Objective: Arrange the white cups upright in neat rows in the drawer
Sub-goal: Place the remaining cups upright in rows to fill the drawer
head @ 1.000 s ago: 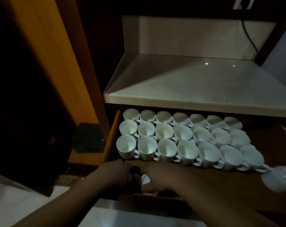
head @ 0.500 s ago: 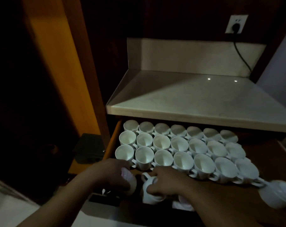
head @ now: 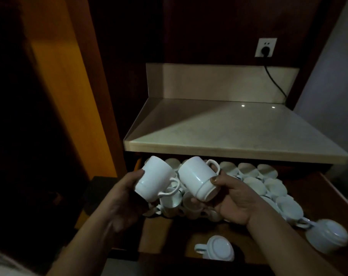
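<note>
My left hand point(head: 122, 193) grips a white cup point(head: 154, 179), tilted with its handle toward the lower right. A second white cup point(head: 198, 178) is held by my right hand point(head: 233, 200), tilted with its base toward me and its handle up. Both cups hang above the open wooden drawer point(head: 308, 190). Below them, several upright white cups point(head: 254, 185) stand in rows, partly hidden by my hands. An upside-down cup point(head: 219, 249) lies near the drawer's front, and another cup point(head: 327, 237) lies tipped over at the right.
A pale countertop point(head: 228, 134) overhangs the drawer's back rows. A wall socket point(head: 265, 47) with a black cable sits above it. An orange wooden panel point(head: 63, 80) stands at the left, with a dark box point(head: 101, 188) below it.
Both hands have lifted a cup each from the drawer's front up above the rows. The view has tilted upward, showing more of the wall and the socket.
</note>
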{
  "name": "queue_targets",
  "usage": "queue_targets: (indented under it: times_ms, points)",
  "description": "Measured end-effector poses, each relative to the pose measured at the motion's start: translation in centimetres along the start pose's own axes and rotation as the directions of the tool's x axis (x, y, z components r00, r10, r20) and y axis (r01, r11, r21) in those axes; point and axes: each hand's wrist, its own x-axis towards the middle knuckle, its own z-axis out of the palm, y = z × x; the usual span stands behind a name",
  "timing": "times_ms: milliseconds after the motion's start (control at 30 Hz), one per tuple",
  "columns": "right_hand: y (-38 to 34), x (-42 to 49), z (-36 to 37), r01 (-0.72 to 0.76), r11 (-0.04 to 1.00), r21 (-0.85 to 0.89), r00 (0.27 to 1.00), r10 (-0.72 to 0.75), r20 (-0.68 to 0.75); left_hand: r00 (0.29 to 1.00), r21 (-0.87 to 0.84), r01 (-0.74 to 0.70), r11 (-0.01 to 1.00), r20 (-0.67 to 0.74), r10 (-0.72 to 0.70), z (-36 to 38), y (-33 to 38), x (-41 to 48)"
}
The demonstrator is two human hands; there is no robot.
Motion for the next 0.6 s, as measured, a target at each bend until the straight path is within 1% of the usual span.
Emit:
queue_targets:
  times_ms: [100,167,233,333,400,500,600]
  points:
    - [-0.1,-0.1,-0.1,0.032,0.999,0.024,0.999,-0.033,0.029,0.997,-0.064,0.034,0.997,0.074,-0.029,0.4,-0.3,-0.4]
    - [0.0,-0.1,-0.1,0.023,0.999,0.032,1.0,-0.023,0.008,0.994,-0.07,0.033,0.997,0.104,-0.025,0.8,-0.2,-0.6]
    - [0.2,0.0,0.4,0.002,1.0,0.01,0.999,-0.002,-0.037,0.997,-0.06,0.017,0.998,0.082,-0.012,1.4,-0.3,-0.8]
    - [0.5,0.4,0.9,-0.019,0.998,-0.055,0.99,0.011,-0.142,0.998,-0.069,-0.029,0.997,0.056,0.033,1.5,-0.7,-0.5]
    - [0.6,0.6,1.2,0.002,0.996,-0.09,0.985,-0.018,-0.172,0.996,-0.01,-0.069,0.998,0.047,0.07,1.3,-0.6,-0.2]
    - [0.6,1.0,1.5,0.087,0.989,-0.118,0.975,-0.109,-0.195,0.992,0.081,-0.118,0.99,0.047,0.115,0.7,-0.5,0.3]
    - [0.4,1.3,1.4,0.161,0.972,-0.171,0.963,-0.193,-0.188,0.977,0.142,-0.196,0.97,0.117,0.18,0.5,0.1,0.3]
